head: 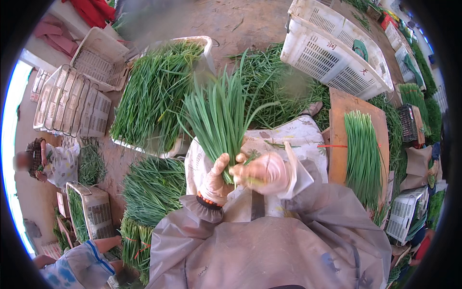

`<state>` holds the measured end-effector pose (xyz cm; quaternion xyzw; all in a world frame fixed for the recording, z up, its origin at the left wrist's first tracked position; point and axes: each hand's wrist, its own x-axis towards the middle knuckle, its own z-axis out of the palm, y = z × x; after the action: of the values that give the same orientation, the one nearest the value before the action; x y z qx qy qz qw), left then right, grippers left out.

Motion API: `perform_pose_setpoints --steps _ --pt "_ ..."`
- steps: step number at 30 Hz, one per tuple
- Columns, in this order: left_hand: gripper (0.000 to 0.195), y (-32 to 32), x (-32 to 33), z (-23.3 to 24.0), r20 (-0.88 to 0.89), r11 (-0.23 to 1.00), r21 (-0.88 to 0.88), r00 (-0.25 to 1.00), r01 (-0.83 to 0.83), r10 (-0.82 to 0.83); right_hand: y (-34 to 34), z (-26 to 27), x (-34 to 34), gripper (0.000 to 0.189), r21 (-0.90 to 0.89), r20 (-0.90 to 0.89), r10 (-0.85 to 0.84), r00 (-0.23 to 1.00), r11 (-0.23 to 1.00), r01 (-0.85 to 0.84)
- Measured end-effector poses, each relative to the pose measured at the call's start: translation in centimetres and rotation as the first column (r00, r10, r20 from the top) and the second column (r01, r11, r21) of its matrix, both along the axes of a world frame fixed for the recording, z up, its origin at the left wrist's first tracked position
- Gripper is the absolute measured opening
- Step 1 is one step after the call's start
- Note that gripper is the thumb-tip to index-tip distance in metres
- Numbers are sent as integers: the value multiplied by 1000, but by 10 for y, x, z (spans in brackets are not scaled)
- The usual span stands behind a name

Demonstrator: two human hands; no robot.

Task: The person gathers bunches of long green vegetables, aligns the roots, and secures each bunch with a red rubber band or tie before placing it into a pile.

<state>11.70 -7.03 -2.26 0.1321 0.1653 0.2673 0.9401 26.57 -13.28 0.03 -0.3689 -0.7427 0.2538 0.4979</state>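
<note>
My left hand [216, 180], in a thin pale glove, is closed around the lower ends of a bunch of green chives [220, 119], whose leaves fan out away from me. Close against its right side is my gloved right hand [261, 173], blurred, with its fingertips by the stem ends and a few bits of leaf. Whether it grips a leaf is unclear. Under both hands lies a pale patterned apron [288, 133] over my lap. To the right, a thick bundle of chives [362, 155] rests on a wooden board [335, 123], with a red tie [332, 146] beside and under it.
A white crate heaped with chives [158, 94] stands ahead left. Loose leaves [278, 86] cover the floor ahead, near a large white crate [325, 50]. Tied bundles [137, 242] lie at lower left. Stacked crates [72, 101] and other people [79, 263] are farther left.
</note>
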Motion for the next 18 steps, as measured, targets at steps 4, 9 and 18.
perform_pose_setpoints --steps 4,9,18 --pt "61 8 3 7 101 986 -129 990 110 -97 -20 27 -14 21 -159 226 -98 969 978 136" --pt "57 18 5 7 32 995 -89 999 33 -30 -20 32 -17 28 377 346 -250 904 920 110" --pt "56 18 -2 12 -80 997 81 997 4 2 17 34 22 11 -616 -599 -410 688 785 -69"
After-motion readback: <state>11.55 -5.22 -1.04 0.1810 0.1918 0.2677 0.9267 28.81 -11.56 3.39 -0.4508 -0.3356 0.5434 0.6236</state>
